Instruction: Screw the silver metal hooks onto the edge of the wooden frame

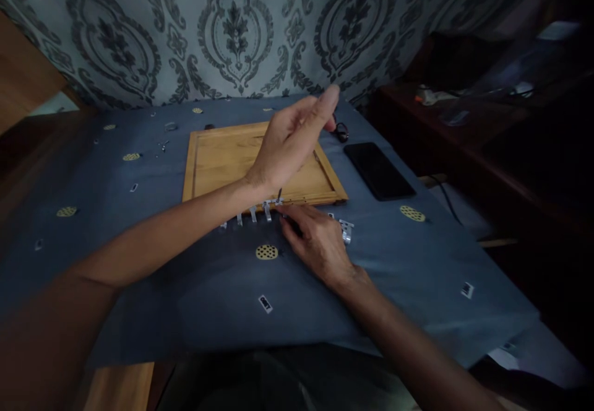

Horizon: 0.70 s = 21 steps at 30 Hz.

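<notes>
So the row of small silvery metal clips [253, 214] sits on the blue patterned cloth [417, 256] covering the surface, right along the near edge of the light wooden tray-like board [223, 157]. The right hand [320, 241] rests palm-down at the right end of that row, fingers curled low on the cloth over one of the pieces; I can't tell if it actually pinches anything. The left hand [290, 142] hovers above the board's near-right part, fingers loosely together and extended, holding nothing I can see. Those clips look tiny, stiff and light, probably slippery on smooth metal, so I'd guess a fingertip pinch on the flat sides works best. A few more shiny bits [346, 230] lie just right of the right hand, and a black phone [378, 169] lies beside the board's right edge.
</notes>
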{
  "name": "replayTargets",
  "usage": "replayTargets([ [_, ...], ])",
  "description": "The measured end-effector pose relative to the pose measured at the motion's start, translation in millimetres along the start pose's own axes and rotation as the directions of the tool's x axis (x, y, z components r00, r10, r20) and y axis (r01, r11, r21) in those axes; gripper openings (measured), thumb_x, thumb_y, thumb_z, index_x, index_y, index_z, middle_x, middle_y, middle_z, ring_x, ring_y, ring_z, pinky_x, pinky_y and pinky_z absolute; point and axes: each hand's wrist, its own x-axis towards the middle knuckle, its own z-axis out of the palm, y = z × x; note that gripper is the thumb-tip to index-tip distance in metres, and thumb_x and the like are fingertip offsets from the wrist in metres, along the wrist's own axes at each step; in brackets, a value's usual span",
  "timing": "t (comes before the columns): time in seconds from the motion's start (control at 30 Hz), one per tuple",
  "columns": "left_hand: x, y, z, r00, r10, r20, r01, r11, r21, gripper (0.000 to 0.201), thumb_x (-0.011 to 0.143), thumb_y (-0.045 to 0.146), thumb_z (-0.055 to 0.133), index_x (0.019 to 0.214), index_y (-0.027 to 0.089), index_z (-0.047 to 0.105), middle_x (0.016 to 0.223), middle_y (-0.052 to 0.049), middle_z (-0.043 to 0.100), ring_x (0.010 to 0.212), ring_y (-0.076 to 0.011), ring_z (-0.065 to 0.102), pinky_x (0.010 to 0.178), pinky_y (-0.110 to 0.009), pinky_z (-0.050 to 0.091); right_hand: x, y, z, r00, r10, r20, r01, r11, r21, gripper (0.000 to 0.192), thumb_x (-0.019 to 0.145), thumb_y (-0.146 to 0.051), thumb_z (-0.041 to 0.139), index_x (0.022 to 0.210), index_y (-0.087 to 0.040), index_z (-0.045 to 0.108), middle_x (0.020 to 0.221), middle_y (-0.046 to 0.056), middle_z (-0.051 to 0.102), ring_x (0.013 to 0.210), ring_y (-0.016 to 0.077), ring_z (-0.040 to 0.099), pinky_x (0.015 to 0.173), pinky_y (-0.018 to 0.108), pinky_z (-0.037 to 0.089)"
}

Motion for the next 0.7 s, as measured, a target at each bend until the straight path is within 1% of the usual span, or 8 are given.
replayTargets([
  [0.07, 3, -1, -0.5, 1.000, -0.027, 0.015, 0.028, 0.999, -0.030, 0.049, 0.092, 0.062, 0.047, 0.066, 0.021, 0.048, 0.042, 0.009, 0.024, 0.036, -0.0041, 0.024, 0.038, -0.025, 0.017, 0, 0, 0, 1.000, -0.004, 0.001, 0.004, 1.000, -0.001, 0.024, 0.092, -0.012, 0.055, 0.107, -0.021, 0.071, 0.102, 0.007, 0.079, 0.089, 0.0221, 0.074, 0.076, 0.032, 0.056],
  [0.17, 6, -4, -2.9, 0.999, -0.017, 0.046, 0.020, 0.998, -0.065, 0.049, 0.095, 0.060, 0.042, 0.065, 0.021, 0.048, 0.039, 0.009, 0.022, 0.032, -0.0039, 0.022, 0.035, -0.025, 0.015, -1, 1, 1, 1.000, 0.000, 0.007, 0.000, 1.000, -0.005, 0.024, 0.094, -0.014, 0.054, 0.108, -0.022, 0.071, 0.103, 0.006, 0.079, 0.089, 0.0218, 0.074, 0.075, 0.032, 0.056],
  [0.37, 5, -5, -5.4, 0.998, 0.010, 0.057, -0.006, 0.998, -0.064, 0.048, 0.097, 0.058, 0.041, 0.068, 0.021, 0.049, 0.042, 0.009, 0.022, 0.035, -0.0046, 0.022, 0.037, -0.024, 0.016, 0, 1, 0, 0.999, 0.021, 0.024, -0.021, 1.000, 0.013, 0.025, 0.094, -0.015, 0.053, 0.110, -0.022, 0.071, 0.103, 0.006, 0.079, 0.091, 0.0214, 0.074, 0.079, 0.032, 0.057],
  [0.47, 2, 0, -6.6, 0.995, 0.013, 0.097, -0.022, 0.996, 0.091, 0.035, 0.103, 0.037, 0.040, 0.074, 0.020, 0.049, 0.050, 0.008, 0.030, 0.042, -0.0057, 0.029, 0.043, -0.022, 0.026, 0, 0, 0, 0.999, 0.039, 0.031, -0.040, 0.999, 0.009, 0.026, 0.092, -0.014, 0.054, 0.109, -0.023, 0.072, 0.101, 0.006, 0.079, 0.090, 0.0221, 0.074, 0.078, 0.033, 0.057],
  [0.53, 0, 5, -7.1, 0.990, 0.043, 0.136, -0.074, 0.969, 0.235, 0.024, 0.102, 0.019, 0.040, 0.080, 0.019, 0.050, 0.056, 0.006, 0.038, 0.050, -0.0065, 0.038, 0.051, -0.021, 0.035, 1, 0, 0, 0.999, 0.041, 0.028, -0.041, 0.999, 0.010, 0.028, 0.091, -0.013, 0.054, 0.109, -0.024, 0.072, 0.103, 0.005, 0.079, 0.091, 0.0224, 0.074, 0.078, 0.033, 0.058],
  [0.57, 0, 7, -7.0, 0.988, 0.049, 0.149, -0.089, 0.958, 0.273, 0.020, 0.100, 0.015, 0.040, 0.083, 0.019, 0.050, 0.058, 0.006, 0.040, 0.053, -0.0069, 0.040, 0.053, -0.020, 0.037, 1, -1, 0, 0.999, 0.038, 0.025, -0.039, 0.999, 0.013, 0.029, 0.091, -0.012, 0.054, 0.109, -0.024, 0.072, 0.104, 0.006, 0.079, 0.092, 0.0226, 0.074, 0.079, 0.033, 0.058],
  [0.63, -2, 9, -5.2, 0.990, 0.013, 0.141, -0.047, 0.971, 0.236, 0.018, 0.100, 0.015, 0.040, 0.086, 0.019, 0.049, 0.058, 0.007, 0.037, 0.051, -0.0069, 0.038, 0.051, -0.019, 0.035, 1, -1, 0, 0.999, 0.032, 0.021, -0.033, 0.999, 0.014, 0.029, 0.091, -0.012, 0.054, 0.109, -0.023, 0.072, 0.104, 0.006, 0.079, 0.093, 0.0227, 0.074, 0.079, 0.033, 0.057],
  [0.7, -2, 8, -2.1, 0.994, -0.053, 0.094, 0.043, 0.993, 0.108, 0.023, 0.103, 0.025, 0.041, 0.082, 0.020, 0.049, 0.054, 0.008, 0.030, 0.046, -0.0056, 0.030, 0.045, -0.020, 0.027, 1, -1, 1, 0.999, 0.028, 0.022, -0.028, 1.000, 0.002, 0.027, 0.091, -0.012, 0.054, 0.108, -0.023, 0.072, 0.102, 0.006, 0.079, 0.091, 0.0226, 0.074, 0.077, 0.032, 0.057],
])
